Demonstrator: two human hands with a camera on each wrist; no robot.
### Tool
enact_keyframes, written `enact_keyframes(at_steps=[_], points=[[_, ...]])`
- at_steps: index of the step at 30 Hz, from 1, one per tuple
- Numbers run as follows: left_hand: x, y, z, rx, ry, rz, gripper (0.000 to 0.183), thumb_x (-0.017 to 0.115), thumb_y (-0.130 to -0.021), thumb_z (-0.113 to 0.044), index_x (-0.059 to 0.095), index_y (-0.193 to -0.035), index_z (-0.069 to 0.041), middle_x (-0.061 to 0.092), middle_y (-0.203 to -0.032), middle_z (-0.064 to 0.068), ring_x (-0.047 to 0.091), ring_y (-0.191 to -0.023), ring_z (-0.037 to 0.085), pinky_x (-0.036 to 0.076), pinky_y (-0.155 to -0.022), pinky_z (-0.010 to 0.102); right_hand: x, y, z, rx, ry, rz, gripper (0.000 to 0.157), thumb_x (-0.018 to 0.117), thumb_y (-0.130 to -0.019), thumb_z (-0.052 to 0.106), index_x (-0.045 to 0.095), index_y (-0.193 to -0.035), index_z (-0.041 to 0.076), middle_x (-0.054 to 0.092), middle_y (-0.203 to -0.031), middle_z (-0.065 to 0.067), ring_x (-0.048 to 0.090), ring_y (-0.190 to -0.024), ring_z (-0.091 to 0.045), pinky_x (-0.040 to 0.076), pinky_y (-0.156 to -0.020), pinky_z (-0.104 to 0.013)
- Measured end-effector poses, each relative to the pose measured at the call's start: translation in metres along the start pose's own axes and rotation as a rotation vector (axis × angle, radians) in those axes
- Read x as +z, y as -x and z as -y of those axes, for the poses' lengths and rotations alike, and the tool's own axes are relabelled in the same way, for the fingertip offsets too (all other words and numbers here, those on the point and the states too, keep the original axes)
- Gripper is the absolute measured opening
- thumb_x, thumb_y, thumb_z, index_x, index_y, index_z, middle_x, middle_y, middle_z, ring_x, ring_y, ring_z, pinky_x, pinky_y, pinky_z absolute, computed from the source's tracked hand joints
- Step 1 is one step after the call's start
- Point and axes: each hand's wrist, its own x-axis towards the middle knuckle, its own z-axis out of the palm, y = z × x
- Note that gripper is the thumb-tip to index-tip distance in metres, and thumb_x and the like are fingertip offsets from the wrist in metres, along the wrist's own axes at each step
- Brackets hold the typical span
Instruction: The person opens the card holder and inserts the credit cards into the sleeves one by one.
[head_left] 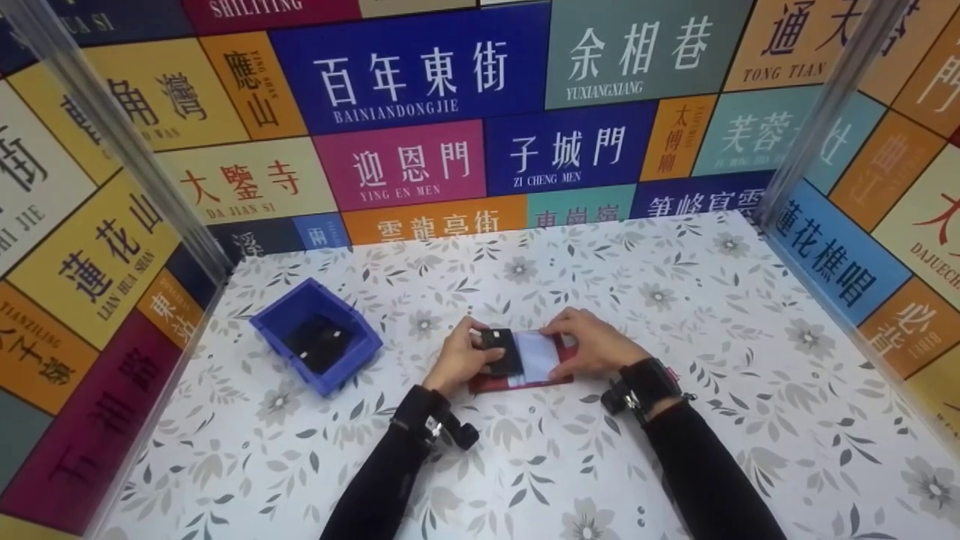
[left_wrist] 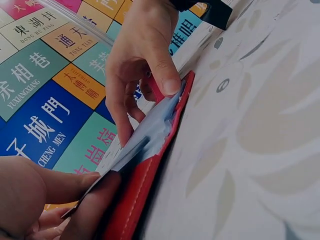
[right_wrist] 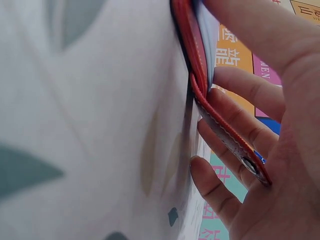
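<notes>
Passable between blue bin (head_left: 351, 369) and left grip (head_left: 455, 360), or right of right grip (head_left: 598, 346); blocked between grips by red wallet (head_left: 489, 385).

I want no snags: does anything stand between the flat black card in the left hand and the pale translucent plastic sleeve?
Nothing visible does. The left hand holds the flat black rectangular card up against the pale translucent plastic sleeve on the stitched red holder; the right hand is at the sleeve's opposite end.
</notes>
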Motion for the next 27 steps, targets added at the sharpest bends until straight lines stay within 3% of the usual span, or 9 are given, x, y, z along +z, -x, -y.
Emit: enact_keyframes(at_steps=[5, 12, 21, 27], points=[[0.001, 0.000, 0.001, -0.007, 0.016, 0.001, 0.043, 0.077, -0.087, 0.002, 0.052, -0.122, 0.000, 0.065, -0.085, 0.009, 0.070, -0.071, 0.020, 0.062, -0.060, 0.030, 0.000, 0.000, 0.000, -0.001, 0.000, 0.003, 0.078, 0.095, -0.069, 0.042, 0.067, -0.139, 0.020, 0.056, -0.129, -0.002, 0.052, -0.115, -0.023, 0.049, -0.098, -0.043], [0.006, 0.003, -0.003, 0.044, -0.107, 0.002, 0.042, 0.082, -0.085, -0.001, 0.055, -0.117, 0.000, 0.057, -0.081, 0.004, 0.066, -0.065, 0.016, 0.060, -0.055, 0.028, -0.001, 0.000, 0.000, -0.031, 0.018, -0.012, 0.078, 0.095, -0.070, 0.042, 0.068, -0.138, 0.017, 0.057, -0.129, -0.005, 0.053, -0.116, -0.025, 0.049, -0.099, -0.045], [0.012, 0.005, -0.004, 0.056, -0.119, -0.022, 0.043, 0.085, -0.081, -0.001, 0.059, -0.116, 0.002, 0.056, -0.082, 0.004, 0.063, -0.066, 0.016, 0.060, -0.053, 0.028, 0.000, -0.001, 0.000, -0.043, 0.002, -0.018, 0.076, 0.095, -0.069, 0.041, 0.069, -0.136, 0.016, 0.058, -0.127, -0.006, 0.053, -0.113, -0.025, 0.048, -0.096, -0.043], [0.018, 0.004, -0.003, 0.133, -0.245, -0.076, 0.046, 0.089, -0.078, -0.008, 0.067, -0.117, 0.002, 0.065, -0.090, 0.010, 0.060, -0.080, 0.016, 0.056, -0.074, 0.029, 0.000, 0.000, 0.000, -0.037, 0.009, -0.016, 0.077, 0.095, -0.070, 0.040, 0.068, -0.137, 0.016, 0.057, -0.129, -0.005, 0.053, -0.115, -0.025, 0.048, -0.097, -0.044]])
